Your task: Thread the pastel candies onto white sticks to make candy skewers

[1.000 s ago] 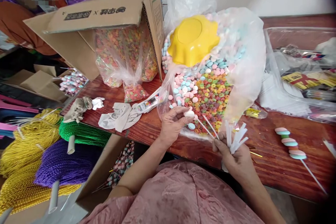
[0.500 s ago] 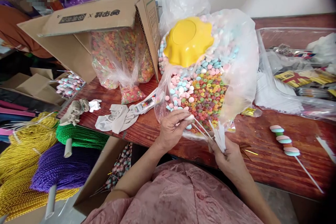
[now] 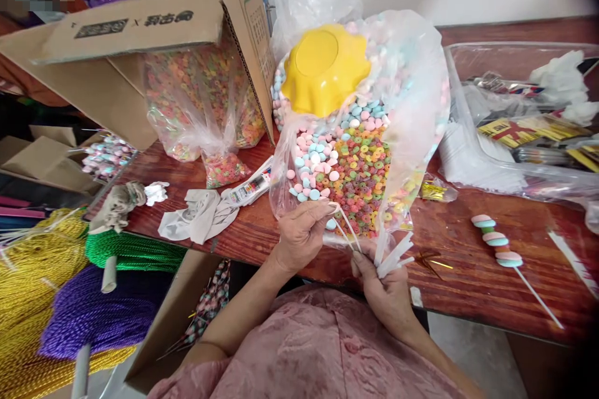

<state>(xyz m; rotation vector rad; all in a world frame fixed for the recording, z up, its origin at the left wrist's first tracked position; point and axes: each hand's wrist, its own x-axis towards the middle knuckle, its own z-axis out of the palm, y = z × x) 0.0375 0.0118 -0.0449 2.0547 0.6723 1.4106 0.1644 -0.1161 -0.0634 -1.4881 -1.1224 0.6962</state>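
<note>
My left hand [image 3: 303,234] is closed in a pinch at the upper ends of two thin white sticks [image 3: 347,229]. Something pale shows at its fingertips; whether a candy is there I cannot tell. The sticks' lower ends run to the thumb and fingers of my right hand [image 3: 386,293], which also grips a bundle of white strips [image 3: 395,255]. Just behind both hands lies an open clear bag with pink, blue and white candies [image 3: 311,165] and colourful ring gummies [image 3: 362,171]. A finished-looking candy skewer [image 3: 496,240] rests on the table to the right.
A yellow scalloped bowl [image 3: 325,68] lies upside down on the candies. At left stands a cardboard box [image 3: 248,43] holding bagged gummies [image 3: 187,93]. Grey gloves [image 3: 199,215] lie on the wooden table [image 3: 449,218]. A clear bin [image 3: 515,168] stands right; cord bundles [image 3: 112,312] hang lower left.
The view has shifted slightly. My hands have drawn a little closer together, and my right hand has turned, tilting the white strips rightward. The white candy seen earlier at my left fingertips is no longer distinct.
</note>
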